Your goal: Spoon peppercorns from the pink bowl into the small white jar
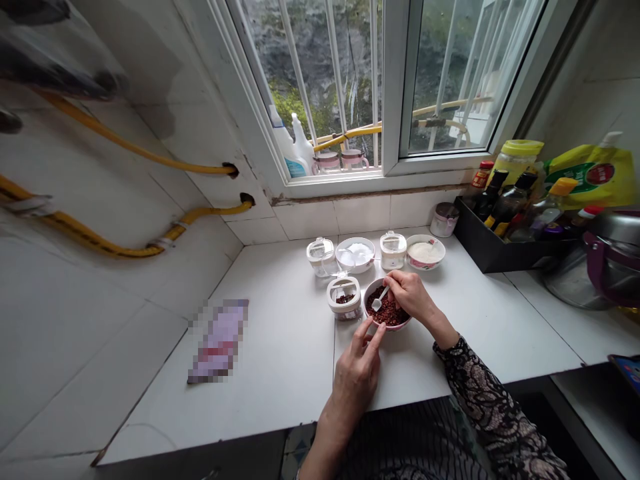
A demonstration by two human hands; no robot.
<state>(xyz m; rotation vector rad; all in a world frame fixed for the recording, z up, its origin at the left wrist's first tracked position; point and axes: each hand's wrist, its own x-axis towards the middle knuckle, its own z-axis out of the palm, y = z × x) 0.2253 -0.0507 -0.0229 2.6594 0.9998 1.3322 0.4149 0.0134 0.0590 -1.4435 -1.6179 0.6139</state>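
Observation:
My right hand pinches a small white spoon over a bowl of dark reddish-brown peppercorn-like grains. The spoon's scoop is down at the grains. At the bowl's near left rim, my left hand has its fingertips closed on the edge; its thumb is partly hidden. Left of the bowl stands a clear seasoning jar with a white-rimmed lid, some of the same dark grains inside. Behind are two similar jars, one on the left and one on the right.
A bowl of white powder and a bowl of pale granules stand at the back. To the right are a lidded jar, a black bottle box and a glass pot. A blurred purple packet lies left.

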